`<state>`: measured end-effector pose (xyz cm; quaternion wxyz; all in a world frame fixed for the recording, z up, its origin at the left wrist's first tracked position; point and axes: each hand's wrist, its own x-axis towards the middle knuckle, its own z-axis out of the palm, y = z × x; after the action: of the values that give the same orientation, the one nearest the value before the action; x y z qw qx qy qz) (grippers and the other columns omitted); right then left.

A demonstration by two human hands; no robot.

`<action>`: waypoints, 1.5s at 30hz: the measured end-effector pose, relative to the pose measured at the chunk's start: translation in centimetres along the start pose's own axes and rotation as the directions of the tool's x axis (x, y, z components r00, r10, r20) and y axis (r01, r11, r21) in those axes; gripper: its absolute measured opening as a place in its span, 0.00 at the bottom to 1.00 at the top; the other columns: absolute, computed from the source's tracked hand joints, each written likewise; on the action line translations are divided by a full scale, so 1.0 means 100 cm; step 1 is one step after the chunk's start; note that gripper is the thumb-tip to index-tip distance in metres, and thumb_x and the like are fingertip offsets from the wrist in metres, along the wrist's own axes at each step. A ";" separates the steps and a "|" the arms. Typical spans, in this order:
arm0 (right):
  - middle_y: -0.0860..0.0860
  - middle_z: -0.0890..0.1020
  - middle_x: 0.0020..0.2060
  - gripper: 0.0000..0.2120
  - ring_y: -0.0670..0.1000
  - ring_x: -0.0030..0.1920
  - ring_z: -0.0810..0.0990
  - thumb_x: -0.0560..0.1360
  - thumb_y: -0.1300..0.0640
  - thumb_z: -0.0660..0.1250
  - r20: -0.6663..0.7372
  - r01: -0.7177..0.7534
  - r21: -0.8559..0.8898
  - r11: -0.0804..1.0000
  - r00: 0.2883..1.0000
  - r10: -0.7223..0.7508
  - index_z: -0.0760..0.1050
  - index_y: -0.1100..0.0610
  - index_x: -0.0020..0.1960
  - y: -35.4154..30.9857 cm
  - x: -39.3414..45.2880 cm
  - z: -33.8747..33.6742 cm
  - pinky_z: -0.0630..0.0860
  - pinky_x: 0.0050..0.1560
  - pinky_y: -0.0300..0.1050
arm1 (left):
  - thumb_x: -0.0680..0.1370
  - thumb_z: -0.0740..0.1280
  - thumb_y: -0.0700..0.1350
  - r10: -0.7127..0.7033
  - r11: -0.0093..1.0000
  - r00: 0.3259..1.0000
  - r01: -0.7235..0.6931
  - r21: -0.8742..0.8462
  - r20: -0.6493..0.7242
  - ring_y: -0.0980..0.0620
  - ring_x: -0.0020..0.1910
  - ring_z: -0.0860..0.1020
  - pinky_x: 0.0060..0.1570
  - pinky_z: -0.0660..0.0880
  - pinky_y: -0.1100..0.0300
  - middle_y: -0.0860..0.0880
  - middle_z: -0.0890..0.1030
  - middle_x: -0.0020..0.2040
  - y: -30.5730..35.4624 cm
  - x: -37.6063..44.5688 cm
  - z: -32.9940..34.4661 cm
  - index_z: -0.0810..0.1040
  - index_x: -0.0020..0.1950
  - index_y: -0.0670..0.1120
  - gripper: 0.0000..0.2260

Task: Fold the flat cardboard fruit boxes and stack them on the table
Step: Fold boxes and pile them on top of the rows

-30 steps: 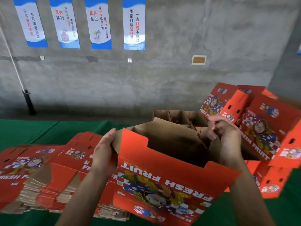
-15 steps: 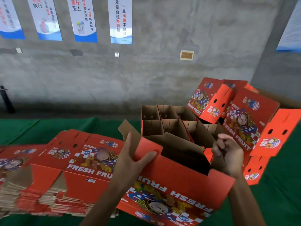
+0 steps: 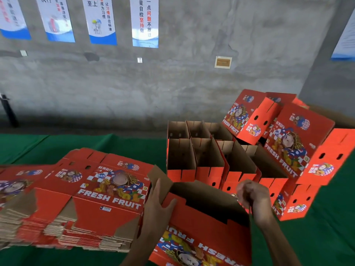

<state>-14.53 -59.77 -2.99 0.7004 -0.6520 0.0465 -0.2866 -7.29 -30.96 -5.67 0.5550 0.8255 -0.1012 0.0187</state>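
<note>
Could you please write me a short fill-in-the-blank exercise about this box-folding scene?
1. The green cloth-covered table holds a stack of flat red cardboard box blanks to the ______ of the half-folded red cardboard box.
2. The left hand grips the box's ______ end.
3. The right hand is curled at the box's ______ end.
4. The words printed on the boxes read FRESH ______.

Missing words: left; left; right; FRUIT

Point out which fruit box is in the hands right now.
The half-folded box nearest the camera, gripped by the left hand and right hand; the others lie flat or stand stacked.
</note>
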 end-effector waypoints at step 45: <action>0.47 0.70 0.75 0.39 0.54 0.75 0.67 0.74 0.42 0.75 0.082 -0.002 -0.803 0.596 0.990 0.113 0.59 0.41 0.79 0.068 -0.016 0.033 0.64 0.76 0.63 | 0.85 0.60 0.49 0.420 0.827 0.879 -0.474 0.303 0.228 0.62 0.74 0.67 0.71 0.70 0.58 0.58 0.75 0.70 -0.071 0.009 0.016 0.76 0.68 0.52 0.13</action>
<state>-12.10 -56.25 -9.36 0.3442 -0.9112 0.1475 -0.1715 -5.23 -29.96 -12.68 0.3699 0.8628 -0.3288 0.1031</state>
